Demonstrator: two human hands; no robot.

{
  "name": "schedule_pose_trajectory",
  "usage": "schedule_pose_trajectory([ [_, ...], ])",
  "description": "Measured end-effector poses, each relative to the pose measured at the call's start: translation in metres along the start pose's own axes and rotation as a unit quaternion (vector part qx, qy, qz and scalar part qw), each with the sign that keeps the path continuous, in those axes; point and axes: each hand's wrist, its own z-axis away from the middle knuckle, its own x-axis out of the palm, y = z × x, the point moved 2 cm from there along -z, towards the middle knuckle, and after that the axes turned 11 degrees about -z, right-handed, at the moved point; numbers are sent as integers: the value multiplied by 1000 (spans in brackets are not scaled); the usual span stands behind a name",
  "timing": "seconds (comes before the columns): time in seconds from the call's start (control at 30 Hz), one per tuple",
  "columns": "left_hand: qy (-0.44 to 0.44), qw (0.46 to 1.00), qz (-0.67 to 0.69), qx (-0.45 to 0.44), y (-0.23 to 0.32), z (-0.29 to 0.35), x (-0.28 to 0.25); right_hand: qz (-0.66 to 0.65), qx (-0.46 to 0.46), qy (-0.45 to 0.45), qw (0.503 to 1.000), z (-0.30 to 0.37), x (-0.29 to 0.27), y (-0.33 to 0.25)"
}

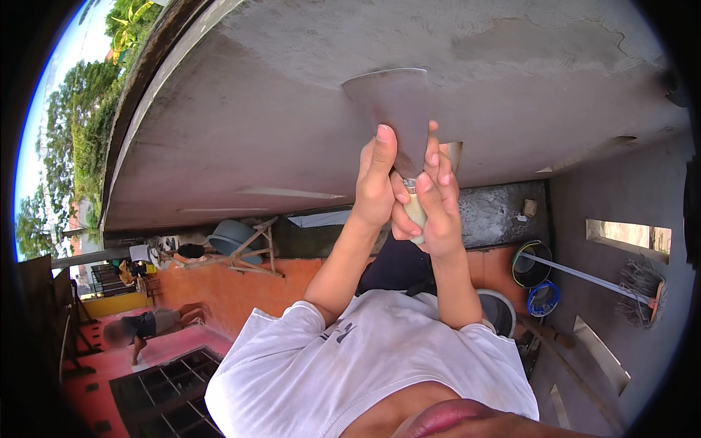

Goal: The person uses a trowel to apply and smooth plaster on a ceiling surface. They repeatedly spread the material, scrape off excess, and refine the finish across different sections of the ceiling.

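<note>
A scraper point(401, 106) with a broad, flared metal blade and a pale handle is held up before me, its wide edge at or close to the grey plastered surface point(263, 109); I cannot tell if they touch. My right hand point(442, 219) is wrapped round the handle, with some fingers reaching up beside the blade. My left hand point(374, 179) grips from the other side, its thumb pressed along the blade's lower face and its other fingers partly hidden behind the tool. Rougher, patchy plaster shows beyond the blade toward the upper right.
A grey-blue basin point(232, 241) rests by a wooden trestle point(248, 255) at left. To the right are a dark bucket point(531, 264), a blue basket point(544, 299) and a long-handled mop point(639, 296). Another person point(157, 325) is at lower left, near a dark barred opening point(171, 390).
</note>
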Motion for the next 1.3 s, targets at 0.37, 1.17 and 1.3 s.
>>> schedule_pose_trajectory([
  [0.37, 12, 999, -27, -41, 6, 6, -6, -43, -16, 10, 999, 2, 6, 14],
  [1.17, -2, 981, -193, -12, 30, 63, 22, -43, 51, -23, 997, 146, -20, -38],
  [1.3, -243, 937, -233, 89, 32, 58, 46, 51, -1, -56, 997, 155, -10, -58],
])
